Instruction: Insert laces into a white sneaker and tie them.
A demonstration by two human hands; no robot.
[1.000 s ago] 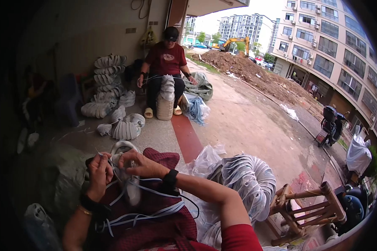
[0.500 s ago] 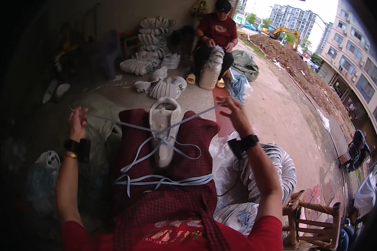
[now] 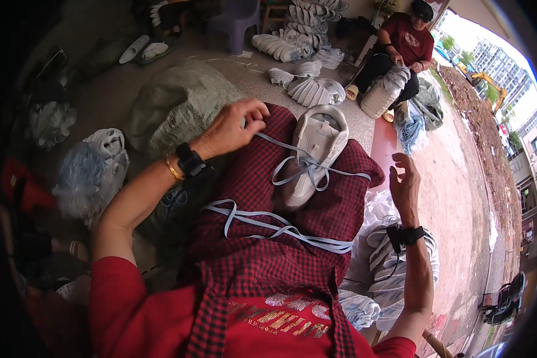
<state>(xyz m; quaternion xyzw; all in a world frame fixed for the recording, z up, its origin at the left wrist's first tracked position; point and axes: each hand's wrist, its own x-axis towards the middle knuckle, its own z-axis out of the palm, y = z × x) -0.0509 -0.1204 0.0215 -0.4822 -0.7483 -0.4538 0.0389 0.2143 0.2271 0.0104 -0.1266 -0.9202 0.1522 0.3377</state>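
A pale beige-white shoe lies on the checked apron over my lap, toe toward me. Its light blue laces are crossed and looped at the middle of the shoe. My left hand hovers left of the shoe, fingers curved with a gap between thumb and forefinger; one lace end comes up just under the thumb. To the right of the shoe, my right hand is raised with loosely bent, parted fingers, away from the other lace end, which rests on the apron. A bundle of spare light blue laces lies across my lap.
Stacked pale shoe uppers stand by my right arm. More uppers lie on the floor ahead. A seated person handles a shoe stack at far right. Left of my lap are a greenish sack and a plastic bag.
My hands were spread wide, pulling the lace ends taut; now the laces hang slacker with small loops. The left hand has come nearer the shoe. The view has turned left.
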